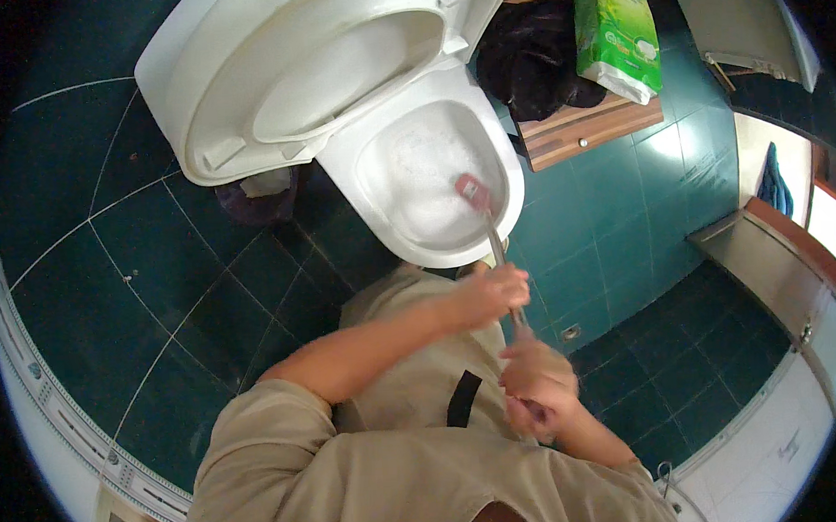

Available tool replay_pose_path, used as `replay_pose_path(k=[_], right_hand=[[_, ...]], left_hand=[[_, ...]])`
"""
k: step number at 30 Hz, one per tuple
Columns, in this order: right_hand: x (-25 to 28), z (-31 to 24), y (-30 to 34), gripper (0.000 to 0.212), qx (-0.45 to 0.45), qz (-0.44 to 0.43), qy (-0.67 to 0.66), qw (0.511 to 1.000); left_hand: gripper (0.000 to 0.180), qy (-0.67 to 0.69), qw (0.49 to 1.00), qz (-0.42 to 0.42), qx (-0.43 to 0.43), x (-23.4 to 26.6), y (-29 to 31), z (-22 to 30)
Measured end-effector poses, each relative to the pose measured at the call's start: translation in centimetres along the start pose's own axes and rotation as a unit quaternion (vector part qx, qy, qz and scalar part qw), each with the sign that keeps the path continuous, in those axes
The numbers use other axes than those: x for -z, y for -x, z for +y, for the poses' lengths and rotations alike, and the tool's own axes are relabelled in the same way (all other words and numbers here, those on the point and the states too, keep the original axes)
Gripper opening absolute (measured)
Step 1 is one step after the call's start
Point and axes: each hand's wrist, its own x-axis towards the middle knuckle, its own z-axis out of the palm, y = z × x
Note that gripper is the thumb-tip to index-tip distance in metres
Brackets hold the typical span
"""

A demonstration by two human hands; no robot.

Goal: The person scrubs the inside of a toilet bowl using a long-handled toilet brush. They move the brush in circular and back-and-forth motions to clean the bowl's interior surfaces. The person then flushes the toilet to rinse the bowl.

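A long-handled toilet brush (pixel 472 192) with a pinkish head reaches into the white toilet bowl (pixel 378 207), its head resting against the inner right side. My left hand (pixel 490 295) is wrapped round the upper part of the handle, just outside the bowl's front rim. Lower down, close to my body, my right hand (pixel 539 384) grips the handle's end. Both hands are slightly blurred. The toilet's seat and lid (pixel 335 73) are raised, leaving the bowl uncovered. Whitish foam or bubbles seem to lie in the bowl.
A wooden cabinet (pixel 595 139) stands right of the toilet, bearing a dark cloth (pixel 530 60) and a green package (pixel 618 33). Left of the bowl sits a dark bin (pixel 259 201). Dark green tiles (pixel 168 300) cover the floor. A low glass-like partition (pixel 763 255) is at the right.
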Motion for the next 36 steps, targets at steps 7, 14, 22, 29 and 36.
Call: replay_pose_path(k=[7,14,22,29,36], right_hand=[[-5.9,3.2,-4.5,0.021,0.078,-0.052,-0.003,0.996],[-4.1,3.0,-1.4,0.023,0.087,-0.108,-0.006,0.99],[-5.5,0.2,-1.3,0.023,0.143,-0.122,0.059,0.98],[0.1,-2.7,9.5,0.063,-0.138,-0.366,0.222,0.893],[0.6,-2.9,16.7,0.064,-0.614,0.12,-0.29,0.724]], left_hand=[[0.019,-0.051,0.997,0.026,0.055,4.5,2.8,-2.3],[0.022,-0.084,0.993,-0.017,0.085,1.1,3.1,-2.0],[0.009,-0.209,0.975,0.049,-0.065,3.9,2.8,0.4],[0.006,-0.23,0.963,-0.099,-0.102,-3.5,2.5,-1.7],[0.006,-0.174,0.968,-0.068,-0.169,-13.5,4.4,-1.4]])
